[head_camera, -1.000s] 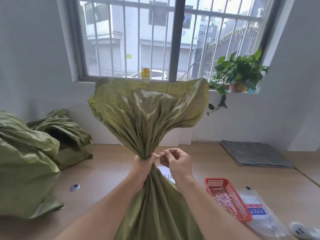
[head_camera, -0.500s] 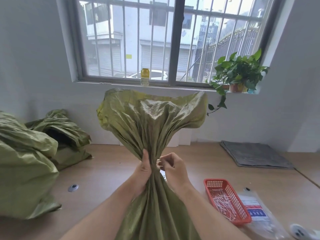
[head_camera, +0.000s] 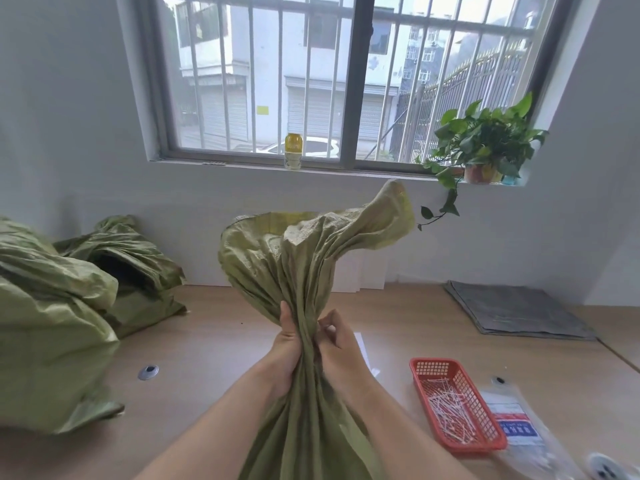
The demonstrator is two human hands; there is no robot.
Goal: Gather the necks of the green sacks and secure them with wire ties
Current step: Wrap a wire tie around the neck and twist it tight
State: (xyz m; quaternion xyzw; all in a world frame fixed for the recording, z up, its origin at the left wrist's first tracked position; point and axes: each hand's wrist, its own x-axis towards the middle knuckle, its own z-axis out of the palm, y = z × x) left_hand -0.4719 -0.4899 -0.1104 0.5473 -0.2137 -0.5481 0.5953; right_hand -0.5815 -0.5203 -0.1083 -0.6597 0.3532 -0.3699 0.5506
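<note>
I'm watching my left hand [head_camera: 287,341] gripping the gathered neck of the green sack [head_camera: 304,265] at centre frame, with the sack's mouth fanning out toward 12 o'clock. My right hand [head_camera: 341,348] is pinching the same neck from 3 o'clock with curled fingers. The red basket [head_camera: 433,367] of wire ties [head_camera: 446,410] is sitting on the tabletop [head_camera: 207,341] at 4 o'clock. Other sacks [head_camera: 52,323] are lying at 9 o'clock.
</note>
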